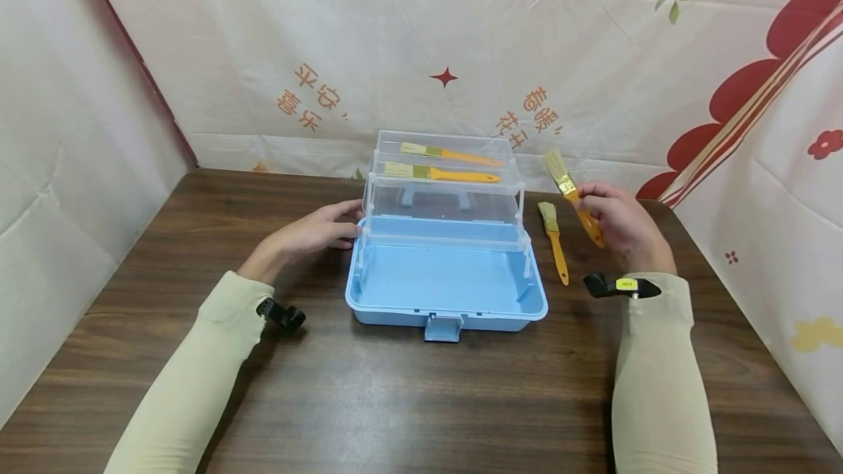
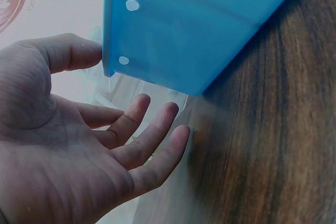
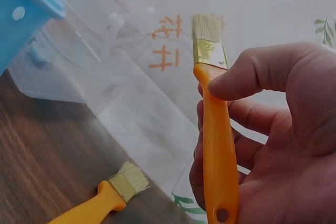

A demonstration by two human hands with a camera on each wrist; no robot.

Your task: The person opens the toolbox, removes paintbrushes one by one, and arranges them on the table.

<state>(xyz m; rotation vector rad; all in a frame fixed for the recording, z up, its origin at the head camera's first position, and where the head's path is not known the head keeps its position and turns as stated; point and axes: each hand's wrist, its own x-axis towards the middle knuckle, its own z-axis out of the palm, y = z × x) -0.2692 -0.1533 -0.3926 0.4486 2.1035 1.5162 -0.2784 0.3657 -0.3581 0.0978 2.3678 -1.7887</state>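
A light blue storage box [image 1: 448,276] stands open on the table, its clear tiers raised at the back. My left hand [image 1: 315,231] is at the box's left back corner; its thumb touches the rim while the other fingers spread loosely beside the wall. On the clear tiers lie two paintbrushes, an upper brush [image 1: 470,159] and a lower brush [image 1: 461,176], bristles to the left. My right hand [image 1: 619,222] holds another paintbrush [image 3: 218,145] by its orange handle, bristles up, thumb near the metal band. Below it a fourth-like loose brush [image 1: 557,251] rests on the table right of the box.
The brown wooden table [image 1: 421,401] extends around the box. A pale printed cloth [image 1: 250,42] hangs behind and at both sides. The box's front latch [image 1: 444,328] hangs down.
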